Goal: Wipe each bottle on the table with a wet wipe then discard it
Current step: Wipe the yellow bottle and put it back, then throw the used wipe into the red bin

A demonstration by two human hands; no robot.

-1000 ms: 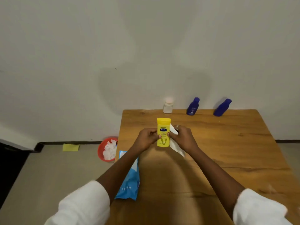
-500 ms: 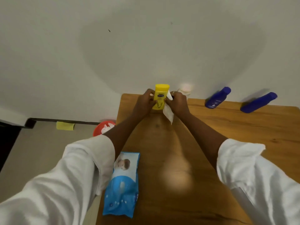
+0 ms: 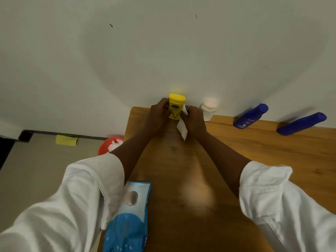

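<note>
My left hand (image 3: 158,115) grips a yellow bottle (image 3: 176,106) upright at the far edge of the wooden table (image 3: 272,151), close to the wall. My right hand (image 3: 193,120) presses a white wet wipe (image 3: 182,127) against the bottle's right side; the wipe's loose end hangs down toward the table. A small white jar (image 3: 208,110) stands just right of my hands. Two blue bottles (image 3: 250,116) (image 3: 301,123) stand farther right along the wall.
A blue wet-wipe pack (image 3: 129,219) lies at the table's near left edge, partly under my left sleeve. On the floor to the left sits a red bin (image 3: 107,145) holding used white wipes. A yellow cloth (image 3: 66,140) lies by the wall.
Both hands have carried the yellow bottle and wipe from the middle of the table out to its far edge near the wall. The view has tilted down and moved forward.
</note>
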